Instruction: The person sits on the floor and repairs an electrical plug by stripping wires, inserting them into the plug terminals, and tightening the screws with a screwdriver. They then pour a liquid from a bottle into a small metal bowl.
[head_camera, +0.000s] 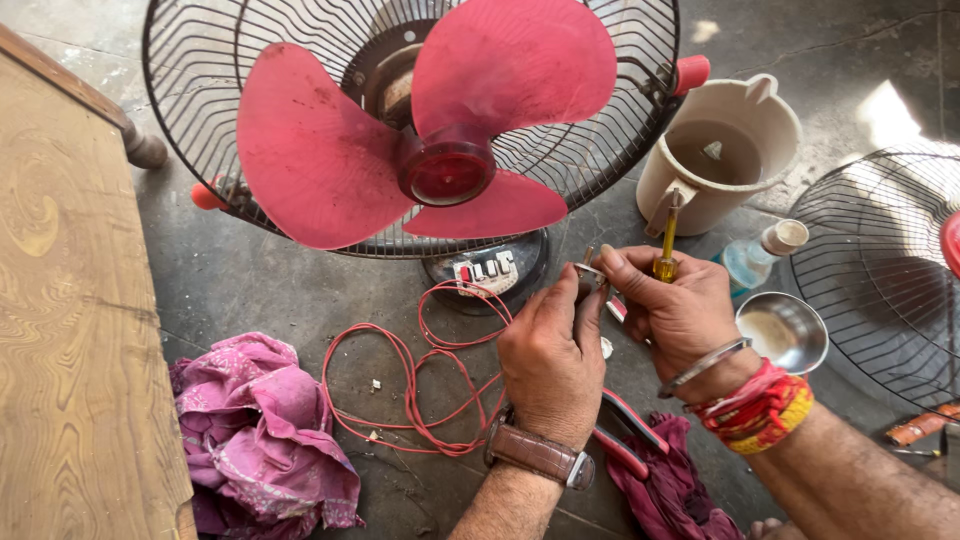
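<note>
Head | left hand (550, 360) fingers pinch plug (590, 278) | right hand (680, 310) fingers grip screwdriver (666, 250)

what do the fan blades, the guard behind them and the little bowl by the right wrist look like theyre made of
Fan blades: likely moulded plastic, matte pinkish-red, dusty and scuffed. Guard: thin dark metal wire, probably painted or coated. Bowl: looks like polished steel, with a mirror-like sheen beside the right hand.
</note>
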